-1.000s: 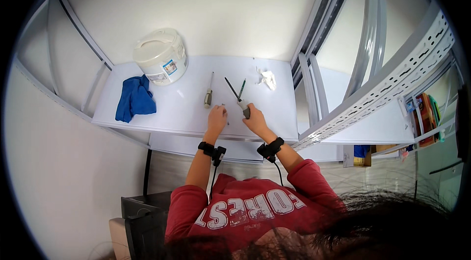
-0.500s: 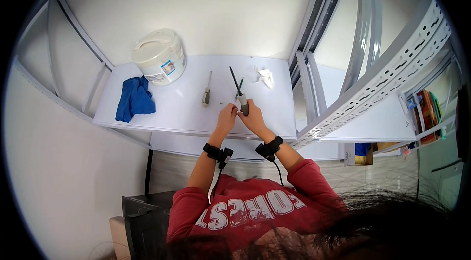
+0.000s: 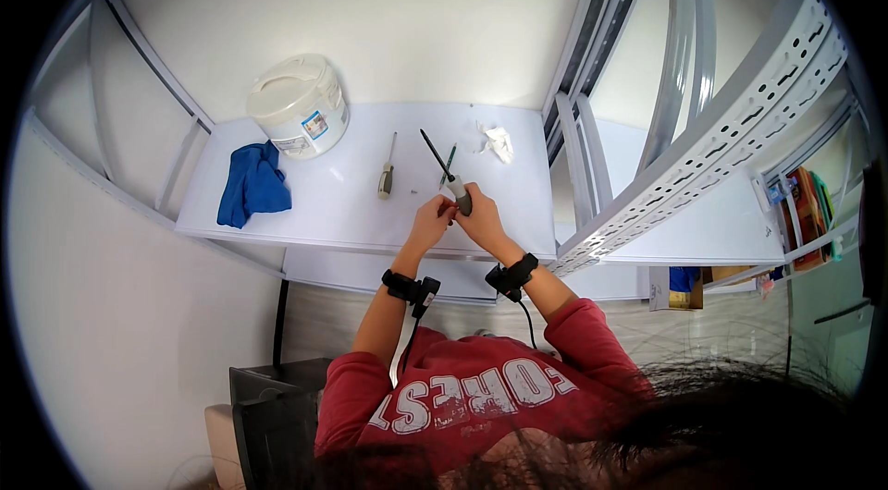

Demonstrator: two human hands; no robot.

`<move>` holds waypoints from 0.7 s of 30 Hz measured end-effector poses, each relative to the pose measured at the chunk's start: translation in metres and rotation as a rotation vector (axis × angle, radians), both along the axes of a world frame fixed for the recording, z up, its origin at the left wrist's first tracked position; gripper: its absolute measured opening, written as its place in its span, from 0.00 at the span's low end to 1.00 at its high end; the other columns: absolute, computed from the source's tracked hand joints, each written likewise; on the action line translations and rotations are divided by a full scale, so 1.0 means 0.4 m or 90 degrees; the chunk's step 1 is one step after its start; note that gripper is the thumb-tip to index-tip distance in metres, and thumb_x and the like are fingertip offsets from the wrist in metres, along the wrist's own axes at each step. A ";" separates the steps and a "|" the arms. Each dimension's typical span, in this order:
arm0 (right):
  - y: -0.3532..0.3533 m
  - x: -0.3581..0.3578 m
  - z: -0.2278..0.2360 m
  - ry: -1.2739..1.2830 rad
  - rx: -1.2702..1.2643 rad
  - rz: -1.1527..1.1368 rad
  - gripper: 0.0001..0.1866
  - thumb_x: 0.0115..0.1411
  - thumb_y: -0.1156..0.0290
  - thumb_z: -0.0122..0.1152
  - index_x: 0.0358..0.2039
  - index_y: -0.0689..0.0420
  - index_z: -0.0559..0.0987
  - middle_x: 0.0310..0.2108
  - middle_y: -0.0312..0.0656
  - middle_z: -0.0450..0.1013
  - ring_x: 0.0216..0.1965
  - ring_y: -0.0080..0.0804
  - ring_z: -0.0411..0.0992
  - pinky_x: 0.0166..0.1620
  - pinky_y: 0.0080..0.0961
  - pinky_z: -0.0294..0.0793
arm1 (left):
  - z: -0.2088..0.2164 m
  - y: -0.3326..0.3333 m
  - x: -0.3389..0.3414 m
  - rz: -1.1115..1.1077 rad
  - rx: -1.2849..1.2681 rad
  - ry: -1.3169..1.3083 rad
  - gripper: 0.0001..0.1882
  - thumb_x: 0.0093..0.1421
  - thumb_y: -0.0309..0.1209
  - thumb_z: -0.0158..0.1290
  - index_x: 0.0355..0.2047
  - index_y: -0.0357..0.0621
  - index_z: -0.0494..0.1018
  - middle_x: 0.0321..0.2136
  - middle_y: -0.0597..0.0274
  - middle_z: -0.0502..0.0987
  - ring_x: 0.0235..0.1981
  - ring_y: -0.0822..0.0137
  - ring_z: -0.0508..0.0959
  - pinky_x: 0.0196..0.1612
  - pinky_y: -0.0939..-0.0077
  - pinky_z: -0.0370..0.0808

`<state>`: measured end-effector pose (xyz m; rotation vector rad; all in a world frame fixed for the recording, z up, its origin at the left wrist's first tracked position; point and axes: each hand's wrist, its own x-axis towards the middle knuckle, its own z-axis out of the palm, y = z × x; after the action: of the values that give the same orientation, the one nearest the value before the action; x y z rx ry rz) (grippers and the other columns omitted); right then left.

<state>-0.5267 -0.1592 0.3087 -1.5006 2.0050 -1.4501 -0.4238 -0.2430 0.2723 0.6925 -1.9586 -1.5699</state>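
Note:
My right hand is closed round the grey handle of a screwdriver with a dark shaft, its tip pointing up and to the left, away from me. My left hand meets it at the fingertips, thumb and fingers pinched together; whatever is between them is too small to make out. Just beyond the hands lies a thin green pen-like stick, partly behind the screwdriver. A second screwdriver, with a grey and cream handle and a bare metal shaft, rests on the white shelf to the left. Near it is a tiny grey piece.
A white lidded bucket stands at the back left, with a crumpled blue cloth in front. Crumpled white tissue lies at the right. A perforated metal post rises on the right side. Below left is a black box.
The screwdriver in my right hand has tilted, its tip swinging left. Both hands stay together at the fingertips, with the left fingers shifted slightly to the right.

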 end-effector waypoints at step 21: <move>0.015 -0.001 -0.017 0.015 -0.075 -0.061 0.16 0.43 0.78 0.56 0.36 0.59 0.67 0.25 0.48 0.72 0.27 0.44 0.72 0.30 0.28 0.70 | 0.023 0.009 0.025 -0.074 0.024 0.055 0.15 0.52 0.16 0.37 0.38 0.35 0.68 0.25 0.62 0.72 0.25 0.74 0.71 0.30 0.82 0.69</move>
<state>-0.5272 -0.1531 0.3017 -1.4922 2.0634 -1.6209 -0.4139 -0.2396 0.2817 0.5246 -1.9408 -1.6812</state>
